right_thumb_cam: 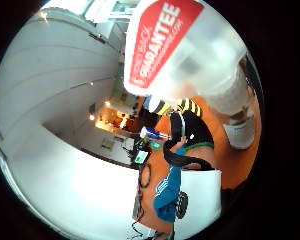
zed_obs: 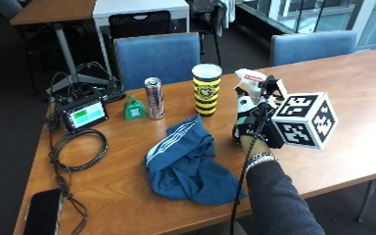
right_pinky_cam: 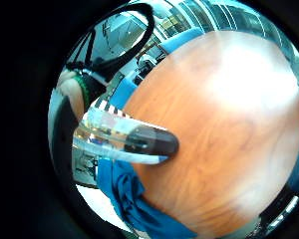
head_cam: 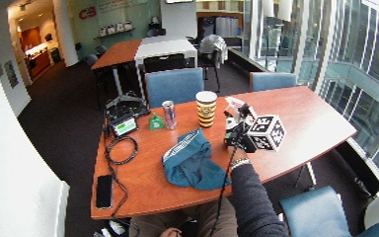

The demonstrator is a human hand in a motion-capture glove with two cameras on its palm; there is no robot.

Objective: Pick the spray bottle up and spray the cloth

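The spray bottle (zed_obs: 248, 93) is lifted off the bench (zed_obs: 344, 98), gripped in the gloved right hand (zed_obs: 253, 128), whose fingers curl round its body. Its white head (zed_obs: 250, 77) sits above the hand, and the bottle is upright. In the thumb side palm view the bottle (right_thumb_cam: 190, 45) fills much of the frame, showing a red label (right_thumb_cam: 160, 35) with white lettering. In the little finger side palm view a clear, dark-tipped part (right_pinky_cam: 134, 142) lies across the wood, though I cannot tell what it is.

The blue cloth (zed_obs: 191, 161) lies crumpled on the bench just to the left of the hand, apart from the bottle, with a white-striped edge (zed_obs: 172, 139) turned up.

Behind the cloth stands a yellow and black cup (zed_obs: 206, 89), upright, near the bottle. Beside it is a slim metal can (zed_obs: 153, 97), then a small green tag (zed_obs: 134, 108), and further left a small screen (zed_obs: 83, 113) with black cables (zed_obs: 77, 147) looped on the wood. A dark phone (zed_obs: 42, 210) lies flat at the near left corner. Two blue chairs (zed_obs: 156, 56) stand along the far side of the bench.
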